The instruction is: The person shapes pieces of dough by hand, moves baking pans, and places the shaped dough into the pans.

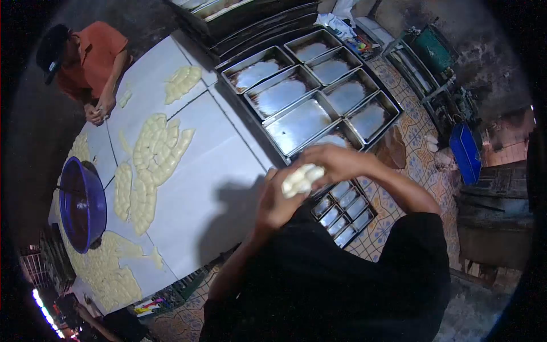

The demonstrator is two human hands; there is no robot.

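Dough pieces (302, 180), bunched between my hands near the edge of the white table (211, 154) and beside the metal pans (299, 124). My left hand (274, 200) and right hand (337, 162) close round them, fingers curled. An uneven grip could drop a piece; hard squeezing could fuse them. Lettering on the packaging (337, 25) is illegible.

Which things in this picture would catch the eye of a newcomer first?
Probably the purple basin at the table's left edge, bright against the white top. Next, the shiny metal pans grouped beyond the table's right side. Then the pale dough held between the wearer's two hands, near the centre.
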